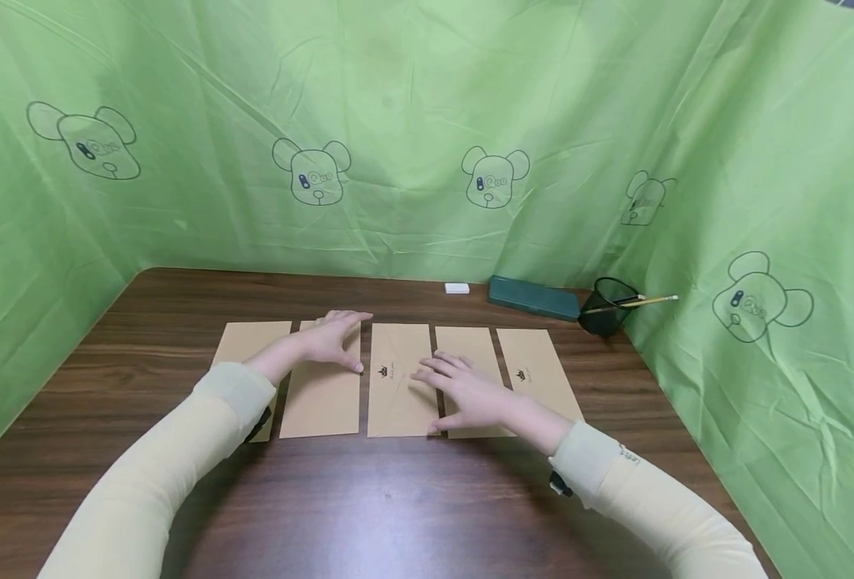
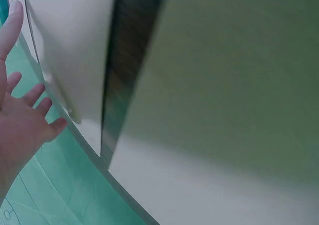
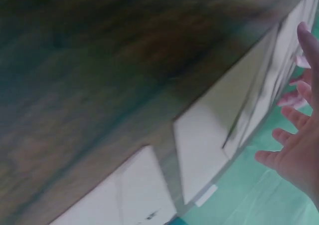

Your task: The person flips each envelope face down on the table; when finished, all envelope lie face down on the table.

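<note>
Several flat tan paper pieces, envelope-like in look, lie side by side in a row on the wooden table. Over the second from the left my left hand hovers with fingers spread, its forearm crossing the leftmost piece. My right hand, fingers apart, is above the fourth piece, its fingertips reaching over the middle one. A small crown print shows on the middle piece and on the rightmost one. Both wrist views show spread fingers holding nothing; whether any fingertip touches paper I cannot tell.
Along the back edge of the table lie a white eraser and a dark green case. A black mesh cup with pencils stands at the back right. Green cloth with bear drawings surrounds the table.
</note>
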`<state>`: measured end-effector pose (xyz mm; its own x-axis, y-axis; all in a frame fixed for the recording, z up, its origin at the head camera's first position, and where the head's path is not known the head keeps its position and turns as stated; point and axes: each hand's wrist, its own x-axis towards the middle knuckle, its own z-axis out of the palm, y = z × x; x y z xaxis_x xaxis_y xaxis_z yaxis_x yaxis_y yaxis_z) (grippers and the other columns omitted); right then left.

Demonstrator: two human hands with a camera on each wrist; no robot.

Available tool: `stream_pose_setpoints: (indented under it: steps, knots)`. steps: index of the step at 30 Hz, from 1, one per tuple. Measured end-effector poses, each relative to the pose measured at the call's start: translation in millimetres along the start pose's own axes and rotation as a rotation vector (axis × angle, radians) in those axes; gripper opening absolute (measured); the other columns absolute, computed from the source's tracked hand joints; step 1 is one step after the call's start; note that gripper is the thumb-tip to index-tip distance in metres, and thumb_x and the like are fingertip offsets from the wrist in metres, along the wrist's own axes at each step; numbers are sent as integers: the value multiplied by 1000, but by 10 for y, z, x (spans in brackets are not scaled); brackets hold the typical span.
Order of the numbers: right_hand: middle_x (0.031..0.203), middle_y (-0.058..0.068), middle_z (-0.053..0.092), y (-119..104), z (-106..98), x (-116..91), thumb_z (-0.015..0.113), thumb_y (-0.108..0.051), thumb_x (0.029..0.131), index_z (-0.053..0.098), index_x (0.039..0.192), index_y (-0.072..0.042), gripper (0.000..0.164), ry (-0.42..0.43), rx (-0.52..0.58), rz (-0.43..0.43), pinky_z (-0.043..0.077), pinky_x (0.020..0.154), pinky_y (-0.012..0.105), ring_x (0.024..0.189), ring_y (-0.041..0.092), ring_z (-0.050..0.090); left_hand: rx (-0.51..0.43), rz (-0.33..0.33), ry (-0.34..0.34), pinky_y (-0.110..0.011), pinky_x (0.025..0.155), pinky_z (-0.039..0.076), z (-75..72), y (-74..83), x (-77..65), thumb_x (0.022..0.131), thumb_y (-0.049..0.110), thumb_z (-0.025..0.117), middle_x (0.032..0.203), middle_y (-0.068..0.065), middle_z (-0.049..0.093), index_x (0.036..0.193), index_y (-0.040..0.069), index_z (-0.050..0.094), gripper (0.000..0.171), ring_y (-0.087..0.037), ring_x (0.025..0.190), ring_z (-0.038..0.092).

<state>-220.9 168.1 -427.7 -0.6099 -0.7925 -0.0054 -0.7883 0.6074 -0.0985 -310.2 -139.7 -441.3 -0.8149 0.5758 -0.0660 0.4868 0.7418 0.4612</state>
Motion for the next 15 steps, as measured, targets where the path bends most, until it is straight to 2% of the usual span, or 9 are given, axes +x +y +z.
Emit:
stream_pose_setpoints:
  steps: [6, 15]
  knots:
    - [152, 9, 31, 27, 96, -111, 62, -67, 76, 36, 145, -21, 87, -30, 3, 58, 21, 107, 64, 140, 37, 22, 18, 9, 14, -62, 105, 23, 43, 64, 124, 69, 43, 81, 149, -20, 33, 148, 5, 26, 103, -42, 135, 26]
    - [150, 8, 36, 22, 147, -115, 60, -67, 77, 44, 140, -22, 79, -62, -11, 93, 23, 107, 63, 140, 35, 25, 13, 38, 37, -59, 105, 25, 31, 70, 168, 71, 36, 81, 142, -18, 43, 143, 2, 34, 93, -41, 130, 31]
